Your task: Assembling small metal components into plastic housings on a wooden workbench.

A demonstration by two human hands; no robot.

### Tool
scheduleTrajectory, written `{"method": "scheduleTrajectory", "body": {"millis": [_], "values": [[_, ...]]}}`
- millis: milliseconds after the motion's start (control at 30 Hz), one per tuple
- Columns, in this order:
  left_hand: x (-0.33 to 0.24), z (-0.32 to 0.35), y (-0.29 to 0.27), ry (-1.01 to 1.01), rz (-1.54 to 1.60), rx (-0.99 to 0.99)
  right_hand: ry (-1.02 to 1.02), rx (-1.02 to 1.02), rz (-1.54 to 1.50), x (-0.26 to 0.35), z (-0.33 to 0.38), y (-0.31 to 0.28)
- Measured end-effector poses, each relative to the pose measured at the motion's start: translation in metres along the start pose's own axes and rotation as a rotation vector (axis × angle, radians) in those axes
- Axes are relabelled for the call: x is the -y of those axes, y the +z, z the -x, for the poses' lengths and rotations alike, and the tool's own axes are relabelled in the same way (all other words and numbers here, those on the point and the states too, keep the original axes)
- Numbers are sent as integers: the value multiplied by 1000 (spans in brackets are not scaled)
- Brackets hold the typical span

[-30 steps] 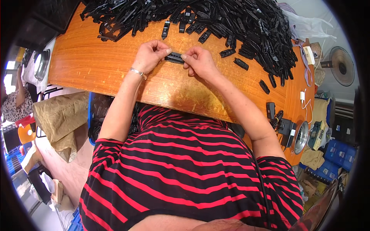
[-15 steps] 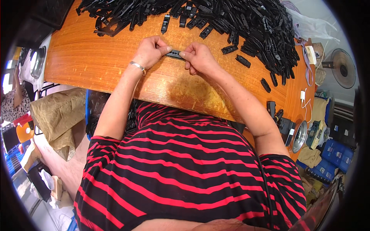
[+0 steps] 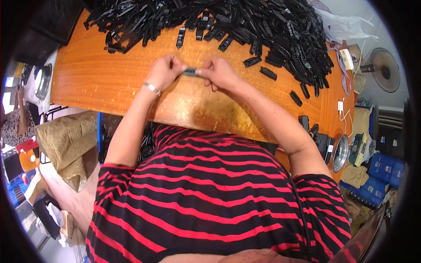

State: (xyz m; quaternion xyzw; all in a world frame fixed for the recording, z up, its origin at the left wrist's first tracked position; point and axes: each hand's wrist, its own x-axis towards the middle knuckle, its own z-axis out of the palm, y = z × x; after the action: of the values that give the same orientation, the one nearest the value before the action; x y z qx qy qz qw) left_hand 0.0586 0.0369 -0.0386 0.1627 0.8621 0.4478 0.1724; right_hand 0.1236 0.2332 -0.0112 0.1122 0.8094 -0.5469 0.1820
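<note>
Above the wooden table [image 3: 96, 74], my left hand [image 3: 163, 73] and my right hand [image 3: 221, 73] pinch opposite ends of a small dark, narrow plastic part [image 3: 190, 71]. It lies crosswise between my thumbs and fingertips, slightly blurred, so its finer details cannot be made out. A large pile of black plastic parts [image 3: 280, 37] spreads along the far side of the table beyond my hands. Several short black pieces lie loose at the pile's near edge, among them one with a light top [image 3: 180, 37] and a plain one [image 3: 268, 73].
On the right side of the table are a white plug with a cable [image 3: 340, 106] and a round metal dish [image 3: 340, 153]. A fan [image 3: 385, 70] stands past the right edge. Brown wrapping paper [image 3: 66, 136] hangs at the left. Blue crates [image 3: 383, 171] sit at the right.
The whole view has shifted a little, with table and pile lower and slightly left in the picture. Both hands keep their pinch on the part, which now looks more blurred.
</note>
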Motion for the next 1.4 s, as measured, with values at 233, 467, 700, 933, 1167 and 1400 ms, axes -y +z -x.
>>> {"method": "scheduleTrajectory", "body": {"millis": [233, 467, 700, 933, 1167, 1400], "values": [[45, 107, -120, -149, 38, 51, -182, -174, 282, -13, 1, -45], [30, 100, -129, -129, -81, -287, -539, -529, 887, -16, -35, -82], [-19, -31, -30, 240, -323, -358, -523, -406, 946, -7, -25, -50], [-18, -83, 10, 296, -480, -434, -579, -259, 777, -6, -9, 5], [0, -46, -21, 113, 482, 61, -622, -347, 593, 15, -17, -11], [-24, -20, -16, 49, 711, 124, -1044, -246, 405, 25, -26, -22]]}}
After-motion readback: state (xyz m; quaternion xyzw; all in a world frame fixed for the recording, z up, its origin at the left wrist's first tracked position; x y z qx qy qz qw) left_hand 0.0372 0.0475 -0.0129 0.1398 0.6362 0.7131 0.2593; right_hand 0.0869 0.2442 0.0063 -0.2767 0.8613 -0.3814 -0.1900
